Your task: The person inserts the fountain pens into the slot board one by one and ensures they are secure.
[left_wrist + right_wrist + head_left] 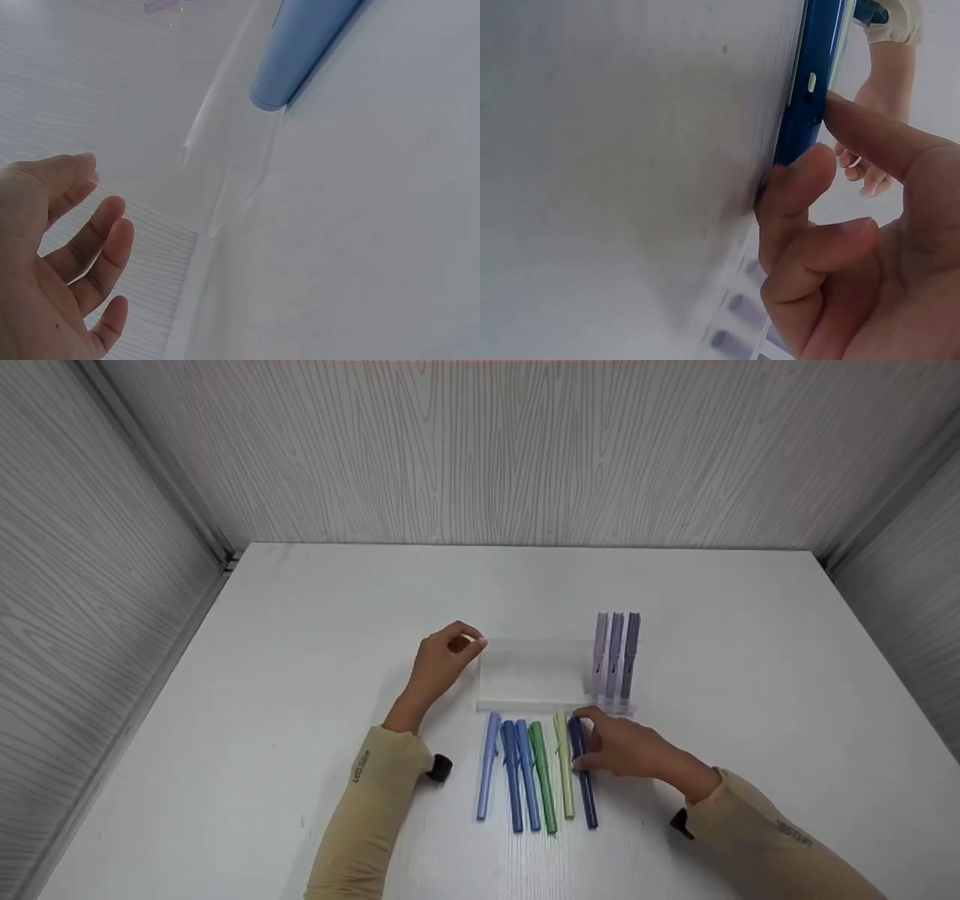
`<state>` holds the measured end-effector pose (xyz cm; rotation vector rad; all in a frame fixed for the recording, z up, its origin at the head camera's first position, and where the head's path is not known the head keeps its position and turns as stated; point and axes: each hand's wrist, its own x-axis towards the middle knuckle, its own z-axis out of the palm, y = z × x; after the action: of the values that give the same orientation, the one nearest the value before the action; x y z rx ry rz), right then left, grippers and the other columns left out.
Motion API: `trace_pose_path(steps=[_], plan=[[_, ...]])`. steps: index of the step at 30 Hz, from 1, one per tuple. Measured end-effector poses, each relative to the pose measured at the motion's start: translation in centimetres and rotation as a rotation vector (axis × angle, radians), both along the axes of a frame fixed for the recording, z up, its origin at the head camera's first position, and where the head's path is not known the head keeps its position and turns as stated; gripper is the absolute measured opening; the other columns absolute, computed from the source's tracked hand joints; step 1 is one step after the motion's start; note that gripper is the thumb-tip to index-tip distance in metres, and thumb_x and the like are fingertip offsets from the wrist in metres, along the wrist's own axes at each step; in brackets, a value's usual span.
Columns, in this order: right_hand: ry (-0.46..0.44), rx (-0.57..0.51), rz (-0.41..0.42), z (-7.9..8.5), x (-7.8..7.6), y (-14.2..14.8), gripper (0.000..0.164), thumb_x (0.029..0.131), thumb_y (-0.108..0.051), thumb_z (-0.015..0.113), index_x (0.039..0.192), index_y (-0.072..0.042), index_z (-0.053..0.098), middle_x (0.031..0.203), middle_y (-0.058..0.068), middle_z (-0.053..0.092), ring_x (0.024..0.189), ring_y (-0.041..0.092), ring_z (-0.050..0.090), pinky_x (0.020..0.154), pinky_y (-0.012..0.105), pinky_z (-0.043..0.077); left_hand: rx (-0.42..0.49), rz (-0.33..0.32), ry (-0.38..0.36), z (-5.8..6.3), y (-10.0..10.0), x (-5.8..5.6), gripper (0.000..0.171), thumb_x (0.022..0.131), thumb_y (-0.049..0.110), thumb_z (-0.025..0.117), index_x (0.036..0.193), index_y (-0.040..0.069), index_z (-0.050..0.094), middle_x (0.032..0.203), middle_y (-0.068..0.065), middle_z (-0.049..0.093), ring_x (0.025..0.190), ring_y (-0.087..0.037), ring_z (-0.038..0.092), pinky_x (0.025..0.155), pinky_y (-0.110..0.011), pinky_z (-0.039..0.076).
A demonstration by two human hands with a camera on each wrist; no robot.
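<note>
A clear pen stand [536,706] is on the white table, with three purple pens [616,656] standing side by side at its right end. My left hand [442,660] pinches the stand's upper left corner between thumb and forefinger; the other fingers curl loosely in the left wrist view. In front of the stand, my right hand [626,746] holds the dark blue pen [586,799] near its cap, thumb on one side and fingers at the cap end. This pen lies at the right end of a row on the table.
Left of the dark blue pen lie a pale yellow-green pen [565,780], a green pen [543,780], two mid-blue pens [525,780] and a light blue pen [487,780]. Grey wood-grain panels [480,450] enclose the table at the back and sides.
</note>
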<state>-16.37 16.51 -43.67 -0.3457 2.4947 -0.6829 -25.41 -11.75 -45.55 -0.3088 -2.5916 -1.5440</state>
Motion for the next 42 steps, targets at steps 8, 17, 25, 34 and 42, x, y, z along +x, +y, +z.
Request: trace_pose_path(steps=[8,17,25,34,42], plan=[[-0.099,-0.107,-0.016,-0.1,-0.1,0.2,0.073,0.085,-0.022,0.074,0.144,-0.011,0.032,0.072,0.003,0.062,0.047,0.015,0.055,0.051,0.030,0.046,-0.002,0.011,-0.015,0.1,0.1,0.0,0.018,0.092,0.034,0.065,0.100,0.018,0.069,0.088,-0.004,0.069,0.083,-0.017,0.061,0.073,-0.031,0.048],[-0.133,-0.151,-0.030,-0.3,-0.2,0.4,0.071,0.085,-0.021,0.074,0.140,-0.012,0.030,0.075,0.006,0.060,0.053,0.015,0.059,0.051,0.030,0.049,-0.014,0.000,0.009,0.4,0.1,0.0,0.020,0.092,0.033,0.065,0.101,0.015,0.069,0.099,-0.007,0.069,0.093,-0.021,0.063,0.085,-0.037,0.052],[-0.103,-0.192,0.004,-0.6,-0.3,0.6,0.072,0.082,-0.015,0.076,0.137,-0.009,0.030,0.092,0.011,0.061,0.062,0.016,0.059,0.058,0.030,0.051,-0.010,0.009,0.003,0.2,0.0,0.0,0.020,0.092,0.033,0.065,0.101,0.016,0.069,0.101,-0.005,0.067,0.092,-0.020,0.062,0.082,-0.035,0.052],[-0.137,-0.322,0.046,-0.6,-0.1,1.1,0.067,0.086,-0.008,0.066,0.141,-0.008,0.028,0.108,0.019,0.057,0.066,0.016,0.060,0.057,0.031,0.049,0.001,-0.003,0.002,-0.1,0.0,0.1,0.018,0.093,0.033,0.064,0.100,0.016,0.068,0.098,-0.005,0.066,0.092,-0.020,0.061,0.083,-0.035,0.051],[-0.152,-0.372,0.023,-0.2,-0.3,1.4,0.070,0.087,-0.005,0.065,0.144,-0.011,0.025,0.112,0.019,0.055,0.068,0.018,0.058,0.062,0.031,0.048,-0.001,-0.001,0.015,0.0,0.0,0.1,0.018,0.093,0.033,0.065,0.100,0.017,0.069,0.097,-0.005,0.067,0.091,-0.020,0.062,0.082,-0.035,0.051]])
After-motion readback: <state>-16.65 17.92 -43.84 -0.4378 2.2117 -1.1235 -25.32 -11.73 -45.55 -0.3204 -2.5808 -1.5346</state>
